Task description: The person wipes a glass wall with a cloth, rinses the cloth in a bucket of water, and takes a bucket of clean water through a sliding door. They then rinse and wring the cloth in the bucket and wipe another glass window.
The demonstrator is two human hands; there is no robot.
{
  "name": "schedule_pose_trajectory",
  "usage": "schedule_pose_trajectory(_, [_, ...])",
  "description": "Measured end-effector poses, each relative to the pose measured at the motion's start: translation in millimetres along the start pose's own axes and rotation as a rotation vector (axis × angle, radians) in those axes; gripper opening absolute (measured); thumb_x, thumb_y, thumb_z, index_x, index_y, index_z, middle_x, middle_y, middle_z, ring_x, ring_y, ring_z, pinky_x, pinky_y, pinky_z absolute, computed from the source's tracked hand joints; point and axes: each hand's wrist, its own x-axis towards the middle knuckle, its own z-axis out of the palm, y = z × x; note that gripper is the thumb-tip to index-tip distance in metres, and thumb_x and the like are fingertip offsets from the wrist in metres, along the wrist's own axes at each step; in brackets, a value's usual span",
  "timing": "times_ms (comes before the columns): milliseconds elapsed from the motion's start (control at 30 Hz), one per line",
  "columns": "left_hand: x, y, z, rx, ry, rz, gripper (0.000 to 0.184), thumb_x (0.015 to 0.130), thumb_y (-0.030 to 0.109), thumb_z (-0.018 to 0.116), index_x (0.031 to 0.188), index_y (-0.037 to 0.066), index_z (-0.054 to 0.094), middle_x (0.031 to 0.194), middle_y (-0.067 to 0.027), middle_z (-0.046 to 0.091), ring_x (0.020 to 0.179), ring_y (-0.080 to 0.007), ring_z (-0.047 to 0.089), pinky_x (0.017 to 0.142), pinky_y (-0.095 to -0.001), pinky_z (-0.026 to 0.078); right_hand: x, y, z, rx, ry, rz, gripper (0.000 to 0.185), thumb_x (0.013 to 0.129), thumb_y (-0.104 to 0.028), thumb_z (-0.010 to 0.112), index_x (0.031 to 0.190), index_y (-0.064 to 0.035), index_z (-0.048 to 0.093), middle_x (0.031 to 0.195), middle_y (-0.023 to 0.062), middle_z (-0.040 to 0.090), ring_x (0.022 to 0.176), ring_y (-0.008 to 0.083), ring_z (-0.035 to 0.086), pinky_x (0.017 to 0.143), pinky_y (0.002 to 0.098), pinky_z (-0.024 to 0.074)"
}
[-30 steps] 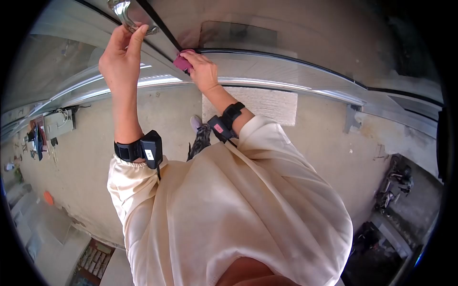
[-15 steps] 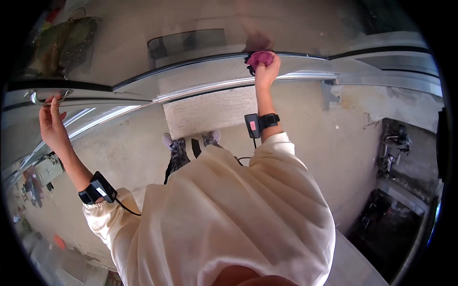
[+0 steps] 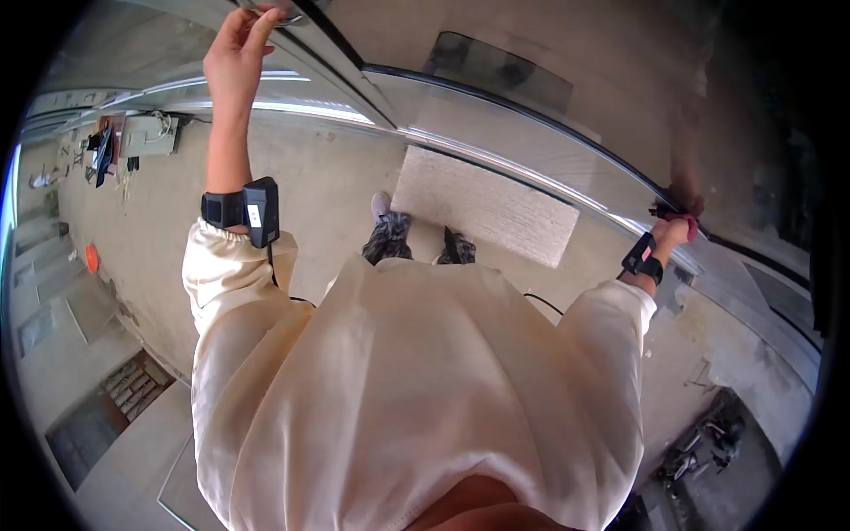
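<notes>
At the top left, my left hand [image 3: 237,60] has its fingers curled round a shiny metal door handle [image 3: 288,15]. My right hand [image 3: 673,232], far over on the right, is closed on a purple-red cloth [image 3: 683,223]. It presses this cloth against the glass panel [image 3: 611,115] by its dark lower edge, and the hand and cloth are partly mirrored there. Most of the cloth is hidden behind the fingers. Each wrist carries a black strapped device with a cable.
A pale stone step [image 3: 487,203] lies before my feet, below a metal door track [image 3: 531,181]. A motorbike [image 3: 708,442] stands at the lower right. An orange object [image 3: 91,257] rests on the floor [image 3: 292,168] at the left, with several items against the far wall.
My view has swung to the left and tilted. My right hand with the cloth has slid to the right along the glass. My left hand still holds the handle.
</notes>
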Motion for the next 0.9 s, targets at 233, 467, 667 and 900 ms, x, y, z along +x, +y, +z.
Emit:
schedule_pose_trajectory(233, [-2.4, 17.0, -3.7, 0.131, 0.015, 0.112, 0.018, 0.081, 0.020, 0.064, 0.087, 0.004, 0.059, 0.061, -0.0029, 0.054, 0.057, -0.0079, 0.048, 0.053, -0.0243, 0.041, -205.0, 59.6, 171.1, 0.176, -0.088, 0.253, 0.033, 0.084, 0.000, 0.032, 0.113, -0.0057, 0.048, 0.116, 0.0144, 0.050, 0.101, 0.0299, 0.053, 0.083, 0.0450, 0.0488])
schedule_pose_trajectory(467, [2.4, 16.5, -6.2, 0.140, -0.161, 0.272, 0.022, 0.081, 0.026, 0.063, 0.082, 0.006, 0.055, 0.068, -0.0114, 0.059, 0.062, -0.0251, 0.060, 0.054, -0.0326, 0.045, -354.4, 102.4, 323.5, 0.367, -0.028, 0.939, 0.027, 0.085, -0.001, 0.033, 0.109, -0.0033, 0.045, 0.112, 0.0172, 0.051, 0.106, 0.0353, 0.050, 0.091, 0.0577, 0.0402])
schedule_pose_trajectory(667, [16.5, 7.0, -19.0, 0.152, -0.226, 0.341, 0.024, 0.081, 0.031, 0.059, 0.078, 0.008, 0.053, 0.068, -0.0129, 0.057, 0.066, -0.0329, 0.058, 0.054, -0.0396, 0.045, -416.3, 57.4, 398.2, 0.268, -0.129, 1.087, 0.025, 0.088, -0.005, 0.031, 0.106, 0.0000, 0.048, 0.112, 0.0175, 0.053, 0.108, 0.0335, 0.049, 0.097, 0.0572, 0.0333])
schedule_pose_trajectory(900, [13.2, -5.8, -28.7, 0.148, -0.320, 0.346, 0.021, 0.086, 0.020, 0.058, 0.102, 0.006, 0.059, 0.090, -0.0010, 0.066, 0.081, -0.0073, 0.060, 0.065, -0.0220, 0.048, -407.5, -25.5, 338.6, 0.295, -0.632, 1.014, 0.028, 0.081, -0.005, 0.049, 0.108, -0.0024, 0.050, 0.106, 0.0097, 0.058, 0.100, 0.0244, 0.055, 0.092, 0.0382, 0.0421])
